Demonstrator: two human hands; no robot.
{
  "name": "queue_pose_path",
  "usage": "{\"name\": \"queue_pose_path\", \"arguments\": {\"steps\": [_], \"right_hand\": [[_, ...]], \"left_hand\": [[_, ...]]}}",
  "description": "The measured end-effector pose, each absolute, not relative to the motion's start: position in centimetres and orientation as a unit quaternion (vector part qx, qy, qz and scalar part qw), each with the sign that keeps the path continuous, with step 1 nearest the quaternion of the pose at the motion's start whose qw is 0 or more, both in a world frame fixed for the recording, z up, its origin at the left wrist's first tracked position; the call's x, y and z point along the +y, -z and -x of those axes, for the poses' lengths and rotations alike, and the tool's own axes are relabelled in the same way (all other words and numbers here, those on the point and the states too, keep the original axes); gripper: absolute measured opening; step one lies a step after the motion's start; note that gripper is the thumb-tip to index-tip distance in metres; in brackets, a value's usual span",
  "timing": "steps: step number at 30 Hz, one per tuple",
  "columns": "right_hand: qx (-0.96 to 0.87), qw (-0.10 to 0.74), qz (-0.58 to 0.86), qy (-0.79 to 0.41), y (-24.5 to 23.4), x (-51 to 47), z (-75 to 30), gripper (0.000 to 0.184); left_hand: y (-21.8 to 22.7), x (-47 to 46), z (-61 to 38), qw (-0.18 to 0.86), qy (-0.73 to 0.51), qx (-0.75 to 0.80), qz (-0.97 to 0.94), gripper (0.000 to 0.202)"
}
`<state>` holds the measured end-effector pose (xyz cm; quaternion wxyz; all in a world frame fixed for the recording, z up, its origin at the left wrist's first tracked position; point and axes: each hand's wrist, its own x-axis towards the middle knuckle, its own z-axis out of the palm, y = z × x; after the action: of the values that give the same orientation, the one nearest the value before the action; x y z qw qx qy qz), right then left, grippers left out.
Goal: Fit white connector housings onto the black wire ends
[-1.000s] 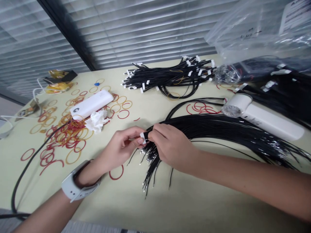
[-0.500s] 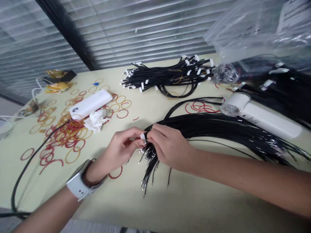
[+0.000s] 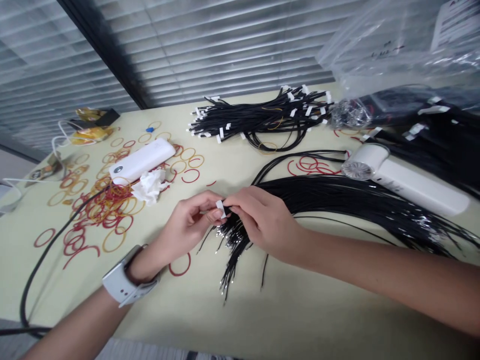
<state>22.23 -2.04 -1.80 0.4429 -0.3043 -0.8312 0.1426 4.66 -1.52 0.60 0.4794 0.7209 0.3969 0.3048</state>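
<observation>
My left hand (image 3: 185,225) and my right hand (image 3: 262,220) meet at the middle of the table, both pinching a small white label (image 3: 220,208) on a thin black wire. Under my right hand lies a large loose bundle of black wires (image 3: 337,200), its metal-tipped ends fanning out toward me. A white watch (image 3: 122,285) sits on my left wrist. A second pile of black wires with white labels (image 3: 258,117) lies farther back.
Red and yellow rubber bands (image 3: 105,205) are scattered at the left, around a white power bank (image 3: 142,160) and crumpled tissue (image 3: 152,185). A white handheld fan (image 3: 405,180) lies at the right. Clear plastic bags (image 3: 393,55) with more wires sit at back right. A thick black cable (image 3: 41,260) curves at left.
My hands stayed together on the label with small finger shifts; my right fingers slid slightly left over the label. The view shifted a little.
</observation>
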Motion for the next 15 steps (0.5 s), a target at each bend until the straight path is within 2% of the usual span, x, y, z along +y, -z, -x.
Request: {"name": "queue_pose_path", "arguments": {"steps": [3,8,13,15], "right_hand": [[-0.828,0.448,0.292,-0.167,1.7,-2.0,-22.3,0.021],[-0.844,0.381,0.342,-0.158,1.3,-1.7,-22.5,0.018],[-0.875,0.359,0.323,-0.034,0.7,-1.6,-22.9,0.018],[-0.906,0.316,0.281,0.017,0.4,-1.6,-23.1,0.019]], "left_hand": [[-0.6,-1.6,-4.7,0.472,-0.298,0.409,-0.722,0.006],[-0.5,-1.3,-4.7,0.51,-0.306,0.412,-0.69,0.006],[-0.4,-0.8,-4.5,0.518,-0.313,0.418,-0.677,0.005],[-0.3,-0.6,-4.3,0.528,-0.316,0.421,-0.666,0.006]]}}
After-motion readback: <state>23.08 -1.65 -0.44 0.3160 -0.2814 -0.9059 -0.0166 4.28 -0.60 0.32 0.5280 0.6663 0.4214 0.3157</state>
